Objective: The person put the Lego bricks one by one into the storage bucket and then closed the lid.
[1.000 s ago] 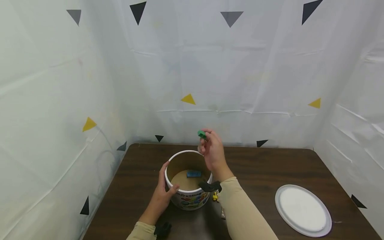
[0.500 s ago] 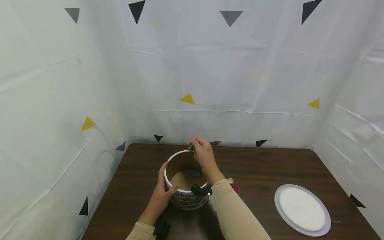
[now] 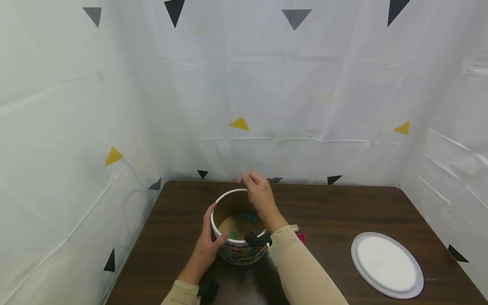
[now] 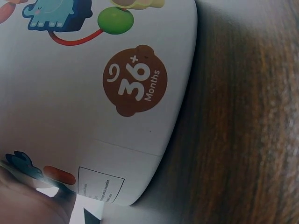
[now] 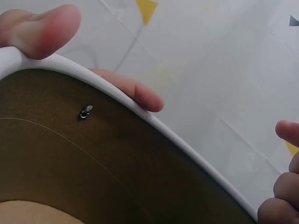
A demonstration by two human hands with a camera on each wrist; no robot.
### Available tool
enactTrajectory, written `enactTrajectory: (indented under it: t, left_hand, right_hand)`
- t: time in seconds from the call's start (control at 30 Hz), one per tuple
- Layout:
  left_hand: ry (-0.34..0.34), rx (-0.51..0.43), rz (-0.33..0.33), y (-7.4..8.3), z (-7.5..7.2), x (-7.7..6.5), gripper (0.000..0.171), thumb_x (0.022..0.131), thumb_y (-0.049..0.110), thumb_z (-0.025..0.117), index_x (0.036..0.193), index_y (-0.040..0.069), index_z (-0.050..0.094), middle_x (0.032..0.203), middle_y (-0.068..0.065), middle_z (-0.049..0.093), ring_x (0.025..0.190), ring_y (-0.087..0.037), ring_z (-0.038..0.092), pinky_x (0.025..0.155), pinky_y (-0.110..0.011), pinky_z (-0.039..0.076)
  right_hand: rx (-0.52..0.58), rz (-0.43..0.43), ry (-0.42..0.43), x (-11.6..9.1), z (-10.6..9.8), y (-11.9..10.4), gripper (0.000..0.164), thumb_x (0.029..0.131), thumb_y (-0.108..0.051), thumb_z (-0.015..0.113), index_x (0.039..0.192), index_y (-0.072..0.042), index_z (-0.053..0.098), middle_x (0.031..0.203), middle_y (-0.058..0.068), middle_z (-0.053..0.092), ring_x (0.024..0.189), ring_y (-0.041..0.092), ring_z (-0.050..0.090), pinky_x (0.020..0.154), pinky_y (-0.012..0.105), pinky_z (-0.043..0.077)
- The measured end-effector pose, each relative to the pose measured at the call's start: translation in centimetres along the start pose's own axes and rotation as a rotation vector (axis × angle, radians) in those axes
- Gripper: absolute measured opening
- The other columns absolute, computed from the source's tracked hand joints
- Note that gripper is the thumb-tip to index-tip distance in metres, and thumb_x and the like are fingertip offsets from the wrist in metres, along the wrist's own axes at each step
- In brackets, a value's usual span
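Note:
A white cardboard bucket (image 3: pixel 244 254) with printed toy pictures and a white rim stands on the table. My left hand (image 3: pixel 207 241) grips its left side, thumb over the rim and fingers along the outside wall, as the right wrist view confirms. Inside lie a green block (image 3: pixel 232 235) and a blue block (image 3: pixel 249 217). Above the far right rim is my right hand (image 3: pixel 261 197), fingers curled. A small pinkish spot shows at its fingertips; whether that is a finger or a held piece is unclear. The left wrist view shows the bucket's printed wall (image 4: pixel 60 102).
A round white lid (image 3: pixel 386 265) lies at the right of the brown table (image 3: pixel 328 212). Behind the right forearm, a red block (image 3: pixel 301 238) and a beige block (image 3: pixel 294 228) show partly. White sheets with triangles surround the table.
My right hand moved left and down over the bucket, and the green block it pinched now lies inside. The blue block has shifted a little. The left hand keeps its grip.

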State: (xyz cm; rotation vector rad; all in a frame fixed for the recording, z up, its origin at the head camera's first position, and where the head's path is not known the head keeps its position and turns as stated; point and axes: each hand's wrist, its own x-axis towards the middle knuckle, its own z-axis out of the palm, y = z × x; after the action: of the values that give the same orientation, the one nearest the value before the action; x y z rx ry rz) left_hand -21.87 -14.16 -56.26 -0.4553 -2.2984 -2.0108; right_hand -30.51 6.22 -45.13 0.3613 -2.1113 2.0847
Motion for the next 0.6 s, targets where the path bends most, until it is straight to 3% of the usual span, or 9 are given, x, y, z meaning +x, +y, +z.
enactTrajectory:
  t: [0.33,0.47,0.6]
  left_hand:
    - [0.001,-0.013,-0.025,0.0,0.2,0.2,0.095,0.098,0.039,0.074,0.171,0.051,0.014,0.178,-0.017,0.023,0.152,-0.049,0.041,0.114,-0.064,0.04]
    - [0.011,-0.003,-0.038,-0.3,0.5,0.1,0.093,0.098,0.041,0.074,0.17,0.051,0.016,0.178,-0.016,0.024,0.151,-0.049,0.041,0.113,-0.066,0.041]
    - [0.0,-0.018,-0.04,-0.6,0.7,-0.1,0.094,0.098,0.039,0.074,0.17,0.051,0.016,0.178,-0.017,0.024,0.151,-0.048,0.041,0.112,-0.064,0.042]
  right_hand:
    - [-0.031,-0.008,0.018,-0.1,-0.2,-0.2,0.032,0.112,-0.029,0.061,0.1,-0.002,0.074,0.059,-0.009,0.044,0.053,0.012,0.035,0.052,0.028,0.033]
    - [-0.08,-0.092,0.117,-0.8,-0.5,0.0,0.03,0.112,-0.027,0.061,0.092,-0.01,0.074,0.078,-0.006,0.061,0.072,0.013,0.048,0.07,0.03,0.041]
    - [-0.104,-0.209,0.26,-2.2,-0.9,-0.1,0.03,0.113,-0.023,0.059,0.088,-0.013,0.072,0.083,0.006,0.061,0.073,0.02,0.047,0.072,0.031,0.04]
